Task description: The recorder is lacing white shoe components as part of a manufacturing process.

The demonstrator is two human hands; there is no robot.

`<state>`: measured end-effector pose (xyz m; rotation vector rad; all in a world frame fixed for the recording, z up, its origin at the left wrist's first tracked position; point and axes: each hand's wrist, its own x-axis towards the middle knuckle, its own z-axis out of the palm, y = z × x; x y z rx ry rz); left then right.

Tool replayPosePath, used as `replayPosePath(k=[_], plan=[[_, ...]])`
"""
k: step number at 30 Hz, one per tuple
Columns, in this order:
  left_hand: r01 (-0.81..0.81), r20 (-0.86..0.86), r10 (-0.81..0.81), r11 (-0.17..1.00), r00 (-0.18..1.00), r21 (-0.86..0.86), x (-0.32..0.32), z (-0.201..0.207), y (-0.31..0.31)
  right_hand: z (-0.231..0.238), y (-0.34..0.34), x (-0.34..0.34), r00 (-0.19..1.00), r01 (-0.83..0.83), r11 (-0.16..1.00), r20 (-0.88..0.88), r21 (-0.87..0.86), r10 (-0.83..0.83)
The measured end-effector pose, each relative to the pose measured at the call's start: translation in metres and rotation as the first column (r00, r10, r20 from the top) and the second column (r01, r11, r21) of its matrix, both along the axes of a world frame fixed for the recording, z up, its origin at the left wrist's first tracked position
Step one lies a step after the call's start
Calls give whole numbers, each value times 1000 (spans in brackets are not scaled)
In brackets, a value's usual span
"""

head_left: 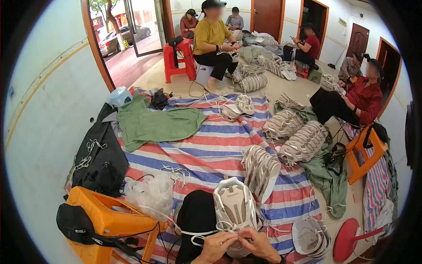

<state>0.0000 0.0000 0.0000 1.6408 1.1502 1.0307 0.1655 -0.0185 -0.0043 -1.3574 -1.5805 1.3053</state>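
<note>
A beige and white shoe upper (235, 203) rests in front of me, its tongue end facing away. Over its near end, my left hand (218, 245) pinches a white shoelace (203, 233), part of which loops out across my dark trouser leg. Close beside it, my right hand (259, 247) has thumb and finger pressed together on the lace at the same spot. The fingertips of both hands nearly touch, and the short bit of lace between them is hard to make out. More shoe uppers (259, 169) stand nested in a row just beyond.
An orange stool (105, 215) with a black bag (75, 222) stands at left, near a clear plastic bag (151, 193). Striped sheeting (193, 152) covers the floor, with a green cloth (160, 121) on it. Bundled uppers (303, 143) lie right. Several people sit farther off.
</note>
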Motion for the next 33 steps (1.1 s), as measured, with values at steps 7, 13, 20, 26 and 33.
replayPosePath(k=[7, 13, 20, 26, 33], plan=[[13, -2, -13, 999, 1000, 49, 2, 1, 0, -2, -1, -1, 999, 19, 999, 27, -49, -17], [30, -97, -25, 998, 995, 46, 2, 3, -2, -5, -1, -3, 998, 29, 999, 52, -23, -28], [30, -116, -24, 998, 993, 48, 1, 2, -3, -1, -1, -2, 991, 18, 1000, 134, 26, -21], [-18, -89, 22, 999, 996, 48, 4, 3, -5, -1, 0, -4, 993, 51, 998, 102, 34, -54], [-37, -98, 44, 997, 994, 75, 4, 3, -6, 3, -1, -4, 982, 38, 998, 183, 56, -48]])
